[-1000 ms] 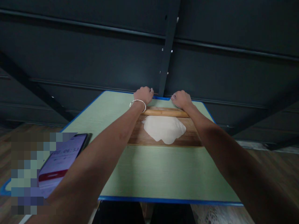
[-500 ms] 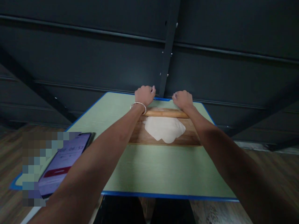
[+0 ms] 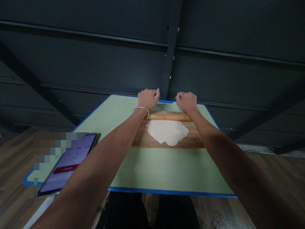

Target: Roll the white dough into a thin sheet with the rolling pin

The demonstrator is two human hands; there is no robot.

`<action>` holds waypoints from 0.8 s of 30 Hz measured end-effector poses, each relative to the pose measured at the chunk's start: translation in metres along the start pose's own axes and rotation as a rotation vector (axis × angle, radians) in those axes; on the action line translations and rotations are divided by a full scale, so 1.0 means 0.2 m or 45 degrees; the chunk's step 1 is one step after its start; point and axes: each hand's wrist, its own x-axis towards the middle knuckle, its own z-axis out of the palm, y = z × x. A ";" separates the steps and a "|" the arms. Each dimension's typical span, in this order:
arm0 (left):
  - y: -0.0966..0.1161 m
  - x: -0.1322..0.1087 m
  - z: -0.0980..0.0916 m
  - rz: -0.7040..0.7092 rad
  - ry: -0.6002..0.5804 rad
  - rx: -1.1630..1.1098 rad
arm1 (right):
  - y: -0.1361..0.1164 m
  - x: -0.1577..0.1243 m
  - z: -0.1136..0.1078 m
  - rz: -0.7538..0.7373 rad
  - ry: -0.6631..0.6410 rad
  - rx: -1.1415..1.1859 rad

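A light wooden rolling pin lies crosswise on a brown wooden board, just beyond a flat, uneven sheet of white dough. My left hand, with a thin bangle at the wrist, is curled closed past the pin's left part, thumb raised. Its fingers show nothing in them. My right hand is likewise curled into a loose fist at the right. Both pin ends are hidden under my wrists, which appear to rest over them; the pin does not pass through the fists.
The board rests on a pale green table with a blue edge. A phone showing a timer lies at the left, partly behind my left forearm. A dark panelled wall stands right behind the table.
My hands, the rolling pin and the dough hold nearly the same places. The view has shifted slightly, and the phone's timer has advanced.
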 end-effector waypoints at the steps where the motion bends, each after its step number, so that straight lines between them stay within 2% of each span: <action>1: 0.00 -0.01 0.00 0.019 0.014 -0.005 | 0.00 -0.01 0.00 -0.008 0.018 0.001; 7: -0.02 -0.03 0.00 0.090 0.061 -0.051 | 0.01 -0.04 -0.01 -0.146 0.027 0.041; 12: -0.01 -0.03 0.01 0.050 0.056 -0.044 | 0.00 -0.10 -0.07 -0.291 -0.153 0.131; 16: -0.01 -0.03 0.00 0.034 0.044 -0.036 | -0.03 -0.21 -0.10 -0.269 -0.283 0.152; 19: -0.02 -0.04 0.00 0.019 0.027 -0.024 | -0.03 -0.27 -0.06 -0.094 -0.288 0.073; 21: -0.02 -0.05 -0.01 0.010 0.024 -0.022 | -0.02 -0.26 -0.01 -0.017 -0.306 0.029; 24: -0.02 -0.06 -0.01 0.030 0.015 -0.016 | 0.00 -0.16 0.05 -0.052 -0.549 0.084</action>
